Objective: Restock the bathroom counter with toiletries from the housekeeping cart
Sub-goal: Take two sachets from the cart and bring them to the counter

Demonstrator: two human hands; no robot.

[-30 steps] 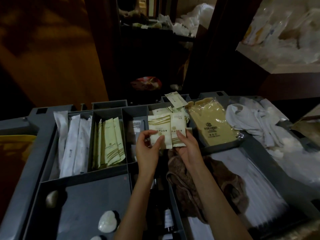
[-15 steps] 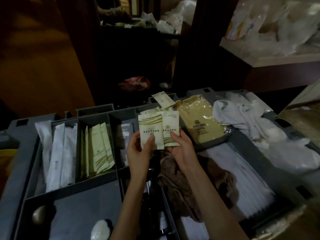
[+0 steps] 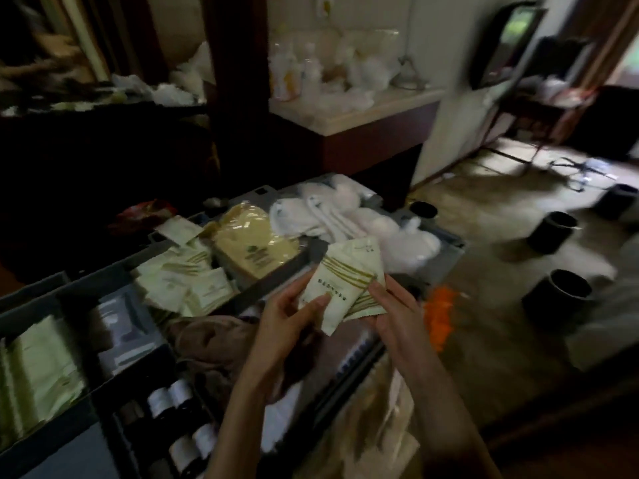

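Both hands hold two pale green toiletry sachets (image 3: 342,281) above the right part of the grey housekeeping cart (image 3: 276,283), clear of its trays. The sachets overlap, tilted, with olive stripes and a line of print on the front one. The left hand (image 3: 294,319) pinches the lower edge of the front sachet between thumb and fingers. The right hand (image 3: 397,316) grips the rear sachet from the right side, fingers curled round its lower corner.

In the cart, a loose pile of matching sachets (image 3: 186,278) fills one compartment. Just beside it, to the right, lies a yellow packet (image 3: 256,247) in clear wrap, and past that a heap of white cloths (image 3: 345,216). A brown cloth (image 3: 214,337) is bunched below the pile, near the left forearm. Small dark bottles (image 3: 173,395) with white caps lie in a lower compartment.

Beyond the cart stands a light-topped desk (image 3: 363,105) carrying blurred white wrapped goods. Black cups (image 3: 556,292) stand on the floor to the right, well apart from the cart
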